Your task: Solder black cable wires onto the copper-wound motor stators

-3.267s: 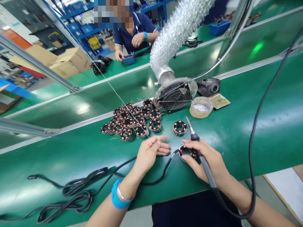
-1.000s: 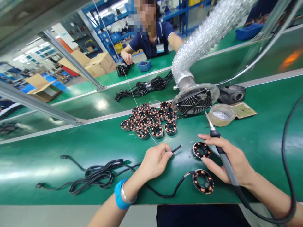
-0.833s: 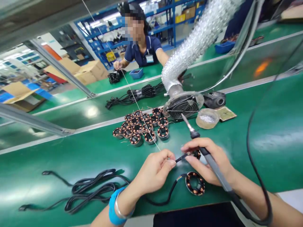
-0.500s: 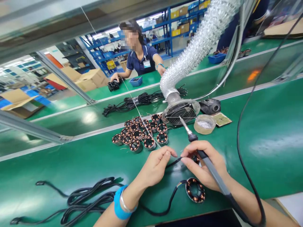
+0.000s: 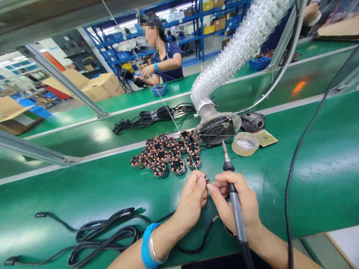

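My left hand is closed on the end of a black cable, whose dark tip shows between thumb and fingers. Almost touching it, my right hand holds a soldering iron and pinches near the cable end. The iron points up toward the round fan grille. A wired coil ring is mostly hidden under my right hand. Beyond my hands several copper-wound rings stand in a cluster. A thin strand of wire runs down to my left hand.
Coiled black cables lie at the left. Near the grille are a round dish, a square pad and a black holder. A silver duct hangs above. A person works across the bench.
My hands have come together at the cable end, and the iron stands more upright. My right hand now covers the wired ring. The person opposite has lifted the black cables.
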Demonstrator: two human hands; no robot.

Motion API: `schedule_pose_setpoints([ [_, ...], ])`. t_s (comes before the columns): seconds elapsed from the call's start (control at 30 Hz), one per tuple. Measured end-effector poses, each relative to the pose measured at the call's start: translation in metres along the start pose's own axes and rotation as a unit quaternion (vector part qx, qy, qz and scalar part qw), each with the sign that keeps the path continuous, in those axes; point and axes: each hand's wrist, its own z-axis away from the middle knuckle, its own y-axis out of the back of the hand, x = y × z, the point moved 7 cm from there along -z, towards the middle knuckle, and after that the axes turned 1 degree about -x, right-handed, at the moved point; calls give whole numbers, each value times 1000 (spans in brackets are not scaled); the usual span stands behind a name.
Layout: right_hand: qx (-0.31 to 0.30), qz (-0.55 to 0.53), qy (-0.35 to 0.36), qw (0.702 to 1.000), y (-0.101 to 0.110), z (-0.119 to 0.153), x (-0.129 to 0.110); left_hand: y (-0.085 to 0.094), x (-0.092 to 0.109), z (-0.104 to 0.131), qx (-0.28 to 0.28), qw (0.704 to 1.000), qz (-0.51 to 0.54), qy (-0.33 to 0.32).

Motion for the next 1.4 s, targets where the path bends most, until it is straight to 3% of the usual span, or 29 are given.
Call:
schedule_pose_setpoints([
  [0.13,-16,7,35,999,-2,4,-6,6,0,-2,-2,1000,-18,22],
  [0.23,-41,39,77,995,4,-4,-9,10,5,-2,-22,990,-139,14],
  [0.37,-86,34,145,985,10,-20,-16,9,21,1,-32,944,-325,-43],
  [0.47,-112,40,190,974,11,-28,-21,6,29,2,-34,918,-390,-63],
  [0.8,-228,-39,224,947,-3,-37,-14,1,24,-3,-77,908,-407,-59],
  [0.97,-228,-42,200,952,2,-46,-16,3,22,-5,-71,905,-417,-45],
  [1.17,-245,-35,238,939,-6,-34,-15,-3,27,-5,-72,898,-423,-94],
  [1.3,-239,3,213,947,-3,-40,1,-1,31,-5,-63,885,-458,-58],
  [1.4,-240,-19,179,954,2,-46,9,4,31,-7,-74,899,-430,-35],
])
